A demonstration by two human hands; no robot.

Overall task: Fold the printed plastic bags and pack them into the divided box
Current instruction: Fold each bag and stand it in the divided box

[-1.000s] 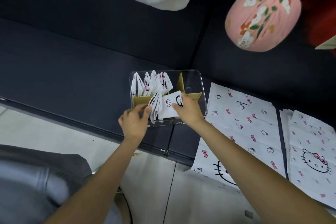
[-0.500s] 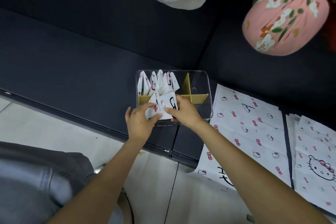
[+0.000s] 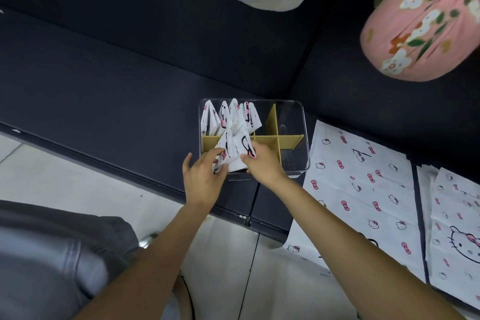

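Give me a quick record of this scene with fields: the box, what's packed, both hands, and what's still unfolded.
box: clear divided box, yellow dividers
packed: folded bags upright in far-left compartment
left hand: pinches folded bag at near-left compartment
right hand: pinches the same bag
unfolded: flat printed bags to the right of the box

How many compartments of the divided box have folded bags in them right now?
2 of four: the far-left compartment of the clear plastic divided box holds standing white printed folded bags; both hands hold more in the near-left.
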